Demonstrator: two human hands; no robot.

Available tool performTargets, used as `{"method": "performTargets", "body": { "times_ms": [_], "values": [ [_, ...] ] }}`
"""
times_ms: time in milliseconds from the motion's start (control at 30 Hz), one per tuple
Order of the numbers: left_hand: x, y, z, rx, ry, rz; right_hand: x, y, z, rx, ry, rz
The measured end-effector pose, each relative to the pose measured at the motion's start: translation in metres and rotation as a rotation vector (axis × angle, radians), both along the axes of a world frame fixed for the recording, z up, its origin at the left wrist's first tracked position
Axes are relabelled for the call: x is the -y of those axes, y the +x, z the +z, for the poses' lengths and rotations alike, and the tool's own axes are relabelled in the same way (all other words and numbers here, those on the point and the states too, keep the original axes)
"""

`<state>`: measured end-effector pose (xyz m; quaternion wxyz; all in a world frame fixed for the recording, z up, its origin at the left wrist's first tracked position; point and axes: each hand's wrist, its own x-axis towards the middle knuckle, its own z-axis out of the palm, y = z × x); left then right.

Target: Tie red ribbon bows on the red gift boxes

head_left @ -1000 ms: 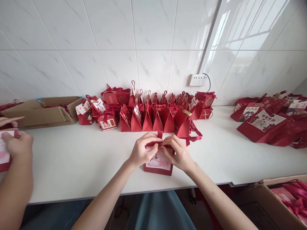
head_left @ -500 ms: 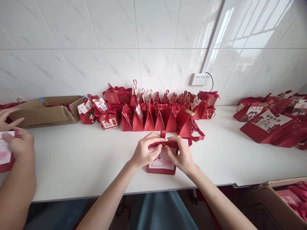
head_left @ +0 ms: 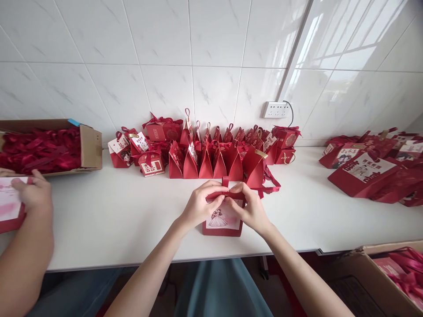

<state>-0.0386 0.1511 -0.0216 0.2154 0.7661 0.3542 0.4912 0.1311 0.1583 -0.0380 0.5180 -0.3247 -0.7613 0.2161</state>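
Observation:
A small red gift box point(head_left: 222, 230) with a white and pink picture of a figure in a wide gown stands upright near the table's front edge. My left hand point(head_left: 201, 203) pinches its top edge from the left, thumb in front. From the right, my right hand point(head_left: 250, 207) pinches the same edge, its fingertips almost meeting the left ones. A red ribbon loop point(head_left: 225, 181) sticks up between them. What exactly lies between the fingertips is hidden. Just behind my hands is a row of red peaked gift boxes point(head_left: 205, 165).
At the left, a co-worker's hand point(head_left: 35, 193) holds a similar box point(head_left: 11, 224). A cardboard box point(head_left: 92, 147) of red ribbons stands behind it. More gift boxes point(head_left: 370, 174) lie right; an open carton point(head_left: 350, 273) sits below the table edge. A socket strip point(head_left: 276, 109) hangs on the wall.
The cardboard box at the left has shifted left and turned, so its ribbons show. The co-worker's hand with the box moved slightly. My fingers have drawn a little closer at the gift box's top.

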Motion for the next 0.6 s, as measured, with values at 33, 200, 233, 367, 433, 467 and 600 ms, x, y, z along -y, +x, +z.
{"method": "performTargets", "body": {
  "times_ms": [33, 200, 233, 367, 433, 467, 600],
  "values": [
    [0.0005, -0.0002, 0.0004, -0.002, -0.002, -0.007, 0.0001, 0.0006, 0.0012, -0.012, -0.045, 0.02],
    [0.0015, -0.0001, -0.0002, -0.011, -0.02, -0.023, -0.0004, 0.0004, 0.0027, -0.046, -0.123, 0.037],
    [0.0011, -0.0003, -0.0005, -0.013, -0.022, -0.022, -0.0009, 0.0005, 0.0029, -0.032, -0.123, 0.038],
    [-0.0018, -0.0025, -0.0011, -0.003, -0.055, -0.022, -0.0029, 0.0019, 0.0041, 0.028, -0.11, 0.048],
    [-0.0026, -0.0032, -0.0014, 0.026, -0.097, -0.034, -0.0028, 0.0023, 0.0041, 0.035, -0.095, 0.039],
    [-0.0026, -0.003, -0.0018, 0.049, -0.125, -0.046, -0.0025, 0.0021, 0.0036, 0.034, -0.087, 0.029],
    [0.0002, 0.0028, -0.0049, 0.123, -0.197, -0.038, -0.001, -0.0003, -0.0003, 0.008, -0.053, -0.009]
  ]
}}
